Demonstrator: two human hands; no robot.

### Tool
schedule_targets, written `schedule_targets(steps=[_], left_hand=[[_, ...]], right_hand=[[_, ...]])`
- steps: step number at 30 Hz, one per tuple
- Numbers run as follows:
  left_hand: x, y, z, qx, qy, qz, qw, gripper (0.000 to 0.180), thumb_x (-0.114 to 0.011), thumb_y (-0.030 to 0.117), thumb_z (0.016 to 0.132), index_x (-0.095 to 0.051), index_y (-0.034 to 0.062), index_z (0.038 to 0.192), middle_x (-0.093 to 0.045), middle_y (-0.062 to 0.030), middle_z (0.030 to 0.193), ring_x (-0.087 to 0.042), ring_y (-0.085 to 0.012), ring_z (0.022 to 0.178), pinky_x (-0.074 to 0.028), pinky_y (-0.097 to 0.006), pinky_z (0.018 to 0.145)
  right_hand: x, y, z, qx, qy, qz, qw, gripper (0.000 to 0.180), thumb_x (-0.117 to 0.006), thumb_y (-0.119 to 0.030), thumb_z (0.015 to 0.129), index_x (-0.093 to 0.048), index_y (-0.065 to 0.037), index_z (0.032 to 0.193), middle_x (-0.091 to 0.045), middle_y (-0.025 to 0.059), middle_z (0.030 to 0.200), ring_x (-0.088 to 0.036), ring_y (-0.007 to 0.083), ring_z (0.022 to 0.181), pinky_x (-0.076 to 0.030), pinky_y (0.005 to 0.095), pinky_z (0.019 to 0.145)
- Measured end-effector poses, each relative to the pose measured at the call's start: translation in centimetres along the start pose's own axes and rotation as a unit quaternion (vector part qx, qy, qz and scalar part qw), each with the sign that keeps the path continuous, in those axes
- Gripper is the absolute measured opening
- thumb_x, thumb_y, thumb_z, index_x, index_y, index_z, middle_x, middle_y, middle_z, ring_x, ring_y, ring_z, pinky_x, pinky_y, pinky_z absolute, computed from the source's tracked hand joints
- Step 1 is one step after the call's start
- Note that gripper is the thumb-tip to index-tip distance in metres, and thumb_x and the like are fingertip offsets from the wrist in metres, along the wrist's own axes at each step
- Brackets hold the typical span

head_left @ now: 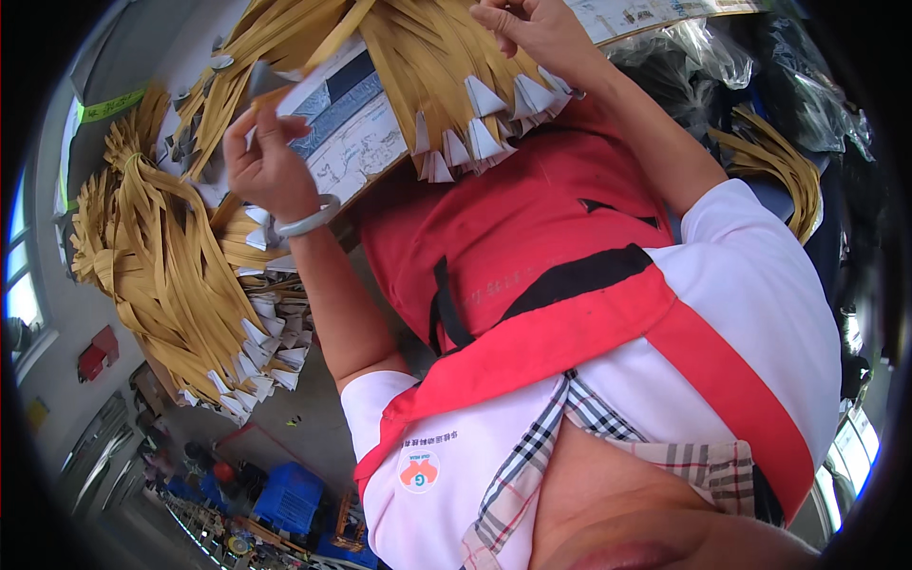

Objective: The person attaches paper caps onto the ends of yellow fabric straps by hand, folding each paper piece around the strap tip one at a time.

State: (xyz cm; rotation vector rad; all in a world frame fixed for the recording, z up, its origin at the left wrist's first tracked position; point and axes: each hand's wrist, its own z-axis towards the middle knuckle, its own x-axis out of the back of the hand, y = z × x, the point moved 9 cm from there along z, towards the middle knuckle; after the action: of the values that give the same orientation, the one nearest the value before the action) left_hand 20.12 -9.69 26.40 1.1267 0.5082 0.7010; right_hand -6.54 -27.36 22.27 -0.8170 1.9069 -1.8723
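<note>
My left hand (269, 163), with a pale bangle at its wrist, is raised over the left part of the table, its fingers closed in a pinch. A tan strip (275, 97), blurred, shows at the fingertips. Curled fingers of my right hand (532, 36) hover at the top edge, above a fan of flat tan strips (418, 66); what they hold, if anything, cannot be made out. These strips end in white pointed tips (484, 138) at the table's near edge. More tan strips (313, 28) lie across the table between my hands.
A large tied bundle of tan strips (161, 228) hangs off the table's left side. Another tan bundle (774, 161) lies at right beside clear plastic bags (684, 57). My red apron (532, 228) touches the table edge. A blue crate (290, 497) stands on the floor.
</note>
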Motion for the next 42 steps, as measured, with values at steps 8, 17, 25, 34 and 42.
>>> schedule_targets(steps=[8, 17, 25, 34, 42], left_hand=[[-4.6, 1.2, -3.3, -0.111, -0.160, 0.196, 0.961, 0.019, -0.067, -0.003, 0.087, -0.068, 0.0018, 0.105, -0.065, -0.0084, 0.099, -0.064, -0.0158, 0.081, -0.052, -0.027, 0.073], [-18.1, -1.3, -11.0, -0.239, -0.441, 0.304, 0.810, 0.034, -0.062, 0.008, 0.083, -0.061, 0.0033, 0.116, -0.062, -0.0106, 0.106, -0.056, -0.0317, 0.103, -0.046, -0.040, 0.086], [-16.8, -1.7, -8.8, -0.174, -0.455, 0.268, 0.831, 0.018, -0.068, 0.009, 0.080, -0.065, 0.0042, 0.097, -0.061, -0.0101, 0.095, -0.062, -0.0309, 0.086, -0.049, -0.039, 0.076], [-13.1, 0.0, -4.9, -0.034, -0.323, 0.012, 0.946, 0.016, -0.077, -0.003, 0.074, -0.068, -0.0009, 0.088, -0.067, -0.0076, 0.089, -0.064, -0.0184, 0.076, -0.050, -0.028, 0.069], [-11.3, -1.2, -3.4, 0.047, -0.288, -0.093, 0.952, 0.012, -0.075, -0.003, 0.079, -0.068, 0.0008, 0.088, -0.067, -0.0039, 0.089, -0.060, -0.0112, 0.084, -0.047, -0.023, 0.078]], right_hand=[[-3.3, 2.1, -5.3, 0.174, -0.070, -0.389, 0.902, 0.022, -0.072, -0.026, 0.085, -0.064, -0.006, 0.084, -0.058, 0.0083, 0.085, -0.057, 0.0275, 0.089, -0.045, 0.0359, 0.076], [-1.6, -0.2, -4.2, 0.173, -0.102, -0.313, 0.928, 0.015, -0.067, -0.015, 0.087, -0.060, -0.002, 0.087, -0.059, 0.0111, 0.080, -0.059, 0.0256, 0.073, -0.048, 0.0345, 0.067], [-1.2, 1.3, -4.2, 0.152, -0.106, -0.269, 0.945, 0.014, -0.067, -0.014, 0.089, -0.063, -0.002, 0.092, -0.061, 0.0089, 0.082, -0.060, 0.0201, 0.080, -0.048, 0.0304, 0.073], [-4.9, -1.9, -2.1, 0.095, -0.220, 0.051, 0.970, 0.011, -0.062, -0.011, 0.096, -0.061, -0.005, 0.105, -0.056, 0.0000, 0.099, -0.055, 0.0077, 0.092, -0.045, 0.0231, 0.083], [-5.6, -3.5, 0.1, 0.148, -0.190, 0.005, 0.971, 0.014, -0.068, -0.011, 0.092, -0.062, -0.003, 0.101, -0.059, -0.0002, 0.092, -0.056, 0.0075, 0.084, -0.047, 0.0223, 0.077]])
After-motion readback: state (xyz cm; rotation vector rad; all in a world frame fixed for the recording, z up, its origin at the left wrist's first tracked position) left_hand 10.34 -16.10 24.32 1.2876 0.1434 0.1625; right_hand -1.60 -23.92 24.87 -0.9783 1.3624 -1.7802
